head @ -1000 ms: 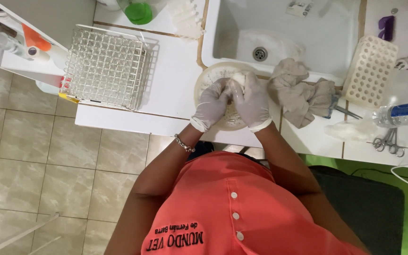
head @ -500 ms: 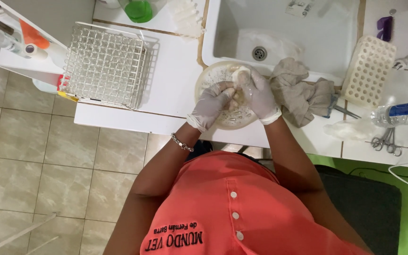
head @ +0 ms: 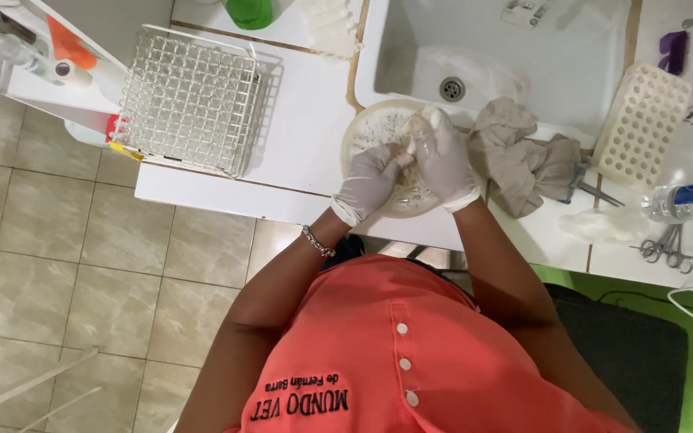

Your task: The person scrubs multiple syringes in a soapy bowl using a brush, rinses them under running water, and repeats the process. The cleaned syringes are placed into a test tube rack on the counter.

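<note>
Gripping pale wet item point(head: 420, 128), gloved hands, round white speckled basin point(head: 370, 128)

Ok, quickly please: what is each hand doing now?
Left hand: gloved, closed on a small whitish thing over the round basin.
Right hand: gloved, closed on the same thing.

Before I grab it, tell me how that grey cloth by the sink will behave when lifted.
The grey cloth lies crumpled in loose folds on the white counter, so it will probably hang floppy and unfold when raised. It sits beside the sink, so it may be damp and a little heavier than it looks. One edge overlaps scissors, which it could drag along.
</note>
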